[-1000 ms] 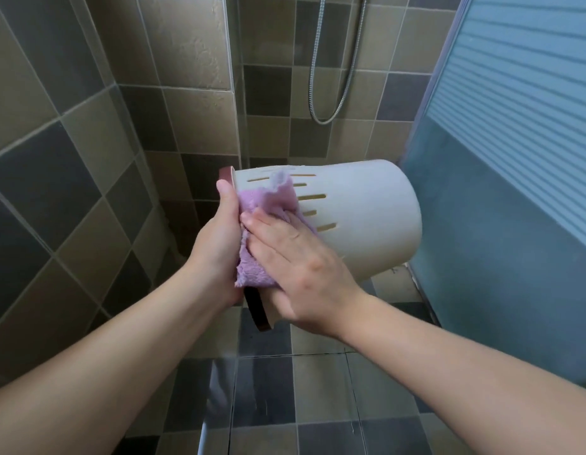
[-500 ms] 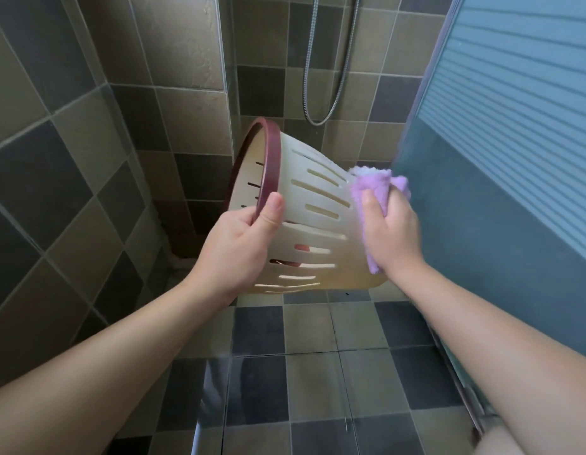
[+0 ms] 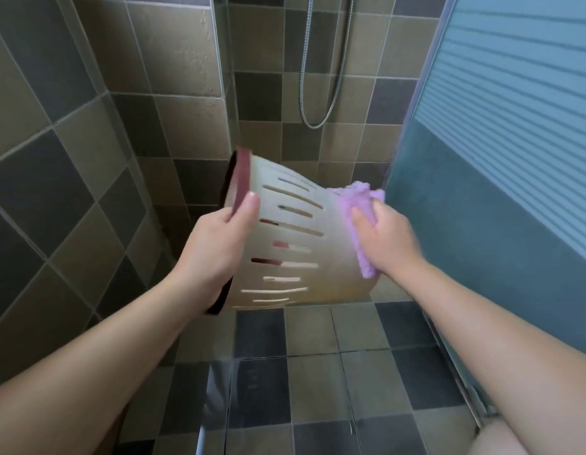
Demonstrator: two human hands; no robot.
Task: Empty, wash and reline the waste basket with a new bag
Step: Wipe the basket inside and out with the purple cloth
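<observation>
Two hands share the work: our left hand (image 3: 219, 247) grips the waste basket (image 3: 295, 244) by its dark red rim (image 3: 242, 182), held sideways above the floor (image 3: 311, 382); our right hand (image 3: 388, 238) presses the purple cloth (image 3: 357, 211) against its base; wipe firmly, rotating the basket; the glass door (image 3: 482, 224) stands just beside the cloth hand, the shower hose (image 3: 321, 119) behind.

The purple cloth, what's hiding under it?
The purple cloth lies over the bottom end of the cream basket, pressed there by the right hand. The basket's base beneath it is covered, so it cannot be seen.
</observation>
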